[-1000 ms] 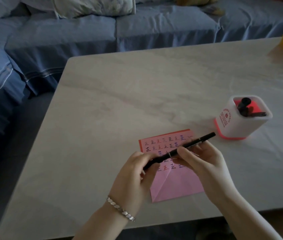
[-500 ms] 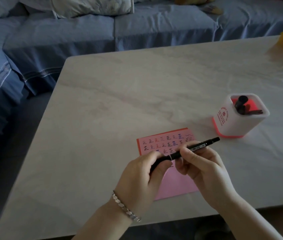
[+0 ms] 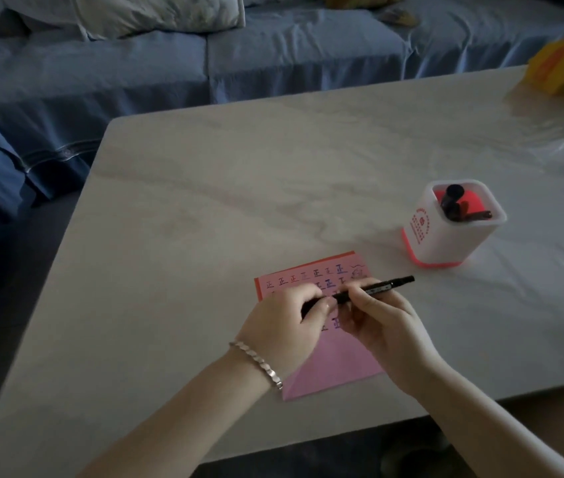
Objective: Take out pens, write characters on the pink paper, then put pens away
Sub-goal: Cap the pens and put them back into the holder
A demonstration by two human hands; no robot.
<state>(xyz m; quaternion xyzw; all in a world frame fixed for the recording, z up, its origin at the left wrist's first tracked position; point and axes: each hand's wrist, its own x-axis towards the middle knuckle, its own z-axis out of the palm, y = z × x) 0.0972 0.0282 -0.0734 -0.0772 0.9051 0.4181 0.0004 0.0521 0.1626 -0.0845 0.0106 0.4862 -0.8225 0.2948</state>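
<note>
A black pen [image 3: 373,288] lies almost level above the pink paper [image 3: 329,370], held at both ends. My left hand [image 3: 282,324] pinches its left end, where the cap would be; the fingers hide that end. My right hand [image 3: 382,326] grips the barrel near the middle, and the pen's far end points right toward the holder. Rows of written characters fill the paper's upper part. The white pen holder [image 3: 446,236] with a red base stands to the right and has a few dark pens [image 3: 456,207] inside.
The pale marble table [image 3: 239,201] has its front edge just below my wrists. A blue sofa [image 3: 204,63] runs behind and to the left. A yellow object [image 3: 563,69] sits at the table's far right corner.
Both hands have sunk closer to the paper with the pen between them. The pen has levelled out slightly, and the left fingers have closed tighter over its left end.
</note>
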